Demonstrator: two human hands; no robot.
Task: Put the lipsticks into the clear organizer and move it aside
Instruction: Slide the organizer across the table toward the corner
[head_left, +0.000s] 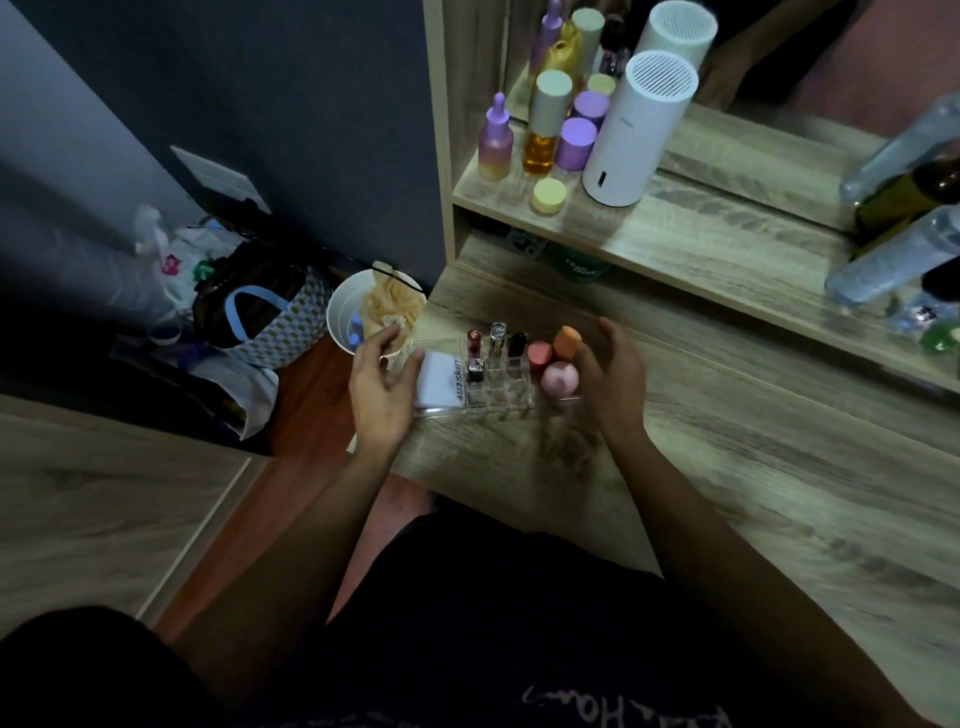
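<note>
The clear organizer (501, 400) stands near the left front corner of the wooden vanity top (727, 467). Several lipsticks stand upright in its slots: a red one (474, 340), a silver one (497, 335), a black one (517, 345) and a short dark one (475, 370). A white pad (439, 382) lies in its left part, and pink and orange sponges (560, 378) sit at its right end. My left hand (382, 384) hovers at the organizer's left end, fingers apart. My right hand (613, 379) is at its right end, fingers spread, holding nothing that I can see.
A raised shelf (701, 234) behind holds purple and yellow bottles (540, 130) and a white cylinder (636, 130) before a mirror. Clear bottles (898, 249) lean at the right. A white bin (358, 312) and a bag (270, 312) stand on the floor left of the vanity.
</note>
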